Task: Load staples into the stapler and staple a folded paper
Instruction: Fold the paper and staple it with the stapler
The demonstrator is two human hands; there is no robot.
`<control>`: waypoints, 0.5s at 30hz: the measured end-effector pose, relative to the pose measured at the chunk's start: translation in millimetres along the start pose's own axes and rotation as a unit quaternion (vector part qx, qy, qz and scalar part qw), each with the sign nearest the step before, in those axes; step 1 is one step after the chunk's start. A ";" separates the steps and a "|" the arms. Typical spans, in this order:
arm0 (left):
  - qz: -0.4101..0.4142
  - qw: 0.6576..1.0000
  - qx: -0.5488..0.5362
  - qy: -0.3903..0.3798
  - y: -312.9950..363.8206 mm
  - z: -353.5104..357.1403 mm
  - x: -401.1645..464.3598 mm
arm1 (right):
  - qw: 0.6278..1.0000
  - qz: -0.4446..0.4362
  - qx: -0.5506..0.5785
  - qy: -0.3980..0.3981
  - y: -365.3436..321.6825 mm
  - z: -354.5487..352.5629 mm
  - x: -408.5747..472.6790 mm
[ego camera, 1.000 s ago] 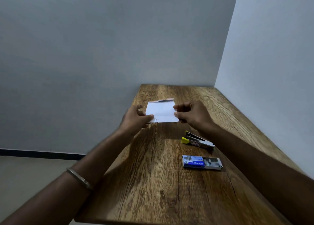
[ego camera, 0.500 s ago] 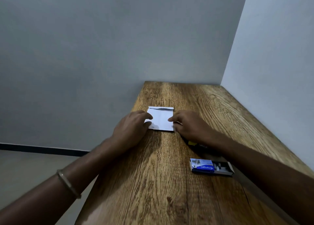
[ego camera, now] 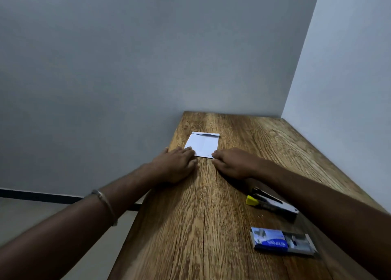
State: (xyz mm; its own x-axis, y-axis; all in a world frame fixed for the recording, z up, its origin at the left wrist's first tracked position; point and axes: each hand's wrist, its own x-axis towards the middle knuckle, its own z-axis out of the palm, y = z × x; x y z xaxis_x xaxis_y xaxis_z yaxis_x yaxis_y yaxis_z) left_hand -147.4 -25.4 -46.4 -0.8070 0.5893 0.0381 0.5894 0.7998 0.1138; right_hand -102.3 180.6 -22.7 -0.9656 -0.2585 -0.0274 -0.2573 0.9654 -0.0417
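White paper [ego camera: 203, 144], folded small, lies flat on the wooden table [ego camera: 211, 227] toward its far end, near the corner where the two walls meet. Both hands sit at its near edge. The left hand [ego camera: 176, 165] lies palm down with its fingers fairly straight, the tips resting on the near left corner, gripping nothing. The right hand [ego camera: 231, 163] has its fingers curled under, the knuckles touching the near right corner; I cannot tell whether it pinches the edge or only presses it. My guess is the hands are placed this way to flatten the crease and square the sheet so it stays folded when stapled.

Nearer the person and off to the right, under the right forearm, the stapler [ego camera: 273, 203] lies with its yellow tip pointing left and its top arm raised apart from the base, which would suit loading. Just this side of it is the blue staple box [ego camera: 282, 241], its tray slid partly out to the right. Both lie well apart from the paper, within easy reach of the right hand. Whether staples are already in the stapler I cannot see.
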 end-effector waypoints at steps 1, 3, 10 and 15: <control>-0.008 1.000 -0.004 0.001 -3.0 -0.6 10.1 | 1.000 0.003 0.000 0.000 3.4 1.1 10.7; -0.026 1.000 -0.009 0.006 -11.5 -1.0 33.1 | 1.000 0.004 0.000 0.001 11.6 3.3 34.4; -0.075 0.997 -0.024 0.020 -42.6 1.9 111.5 | 0.999 0.030 -0.041 0.004 45.9 11.4 116.0; -0.105 0.994 -0.023 0.009 -64.0 1.4 164.0 | 0.999 0.044 -0.016 0.004 70.9 14.6 167.0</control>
State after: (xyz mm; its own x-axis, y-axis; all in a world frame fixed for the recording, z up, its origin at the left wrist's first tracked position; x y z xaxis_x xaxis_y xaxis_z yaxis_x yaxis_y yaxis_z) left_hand -317.4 20.3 -48.8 -0.9128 0.4075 0.0265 0.4060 0.8985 0.1669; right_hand -281.3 205.4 -44.8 -0.9849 -0.1721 -0.0207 -0.1720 0.9851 -0.0082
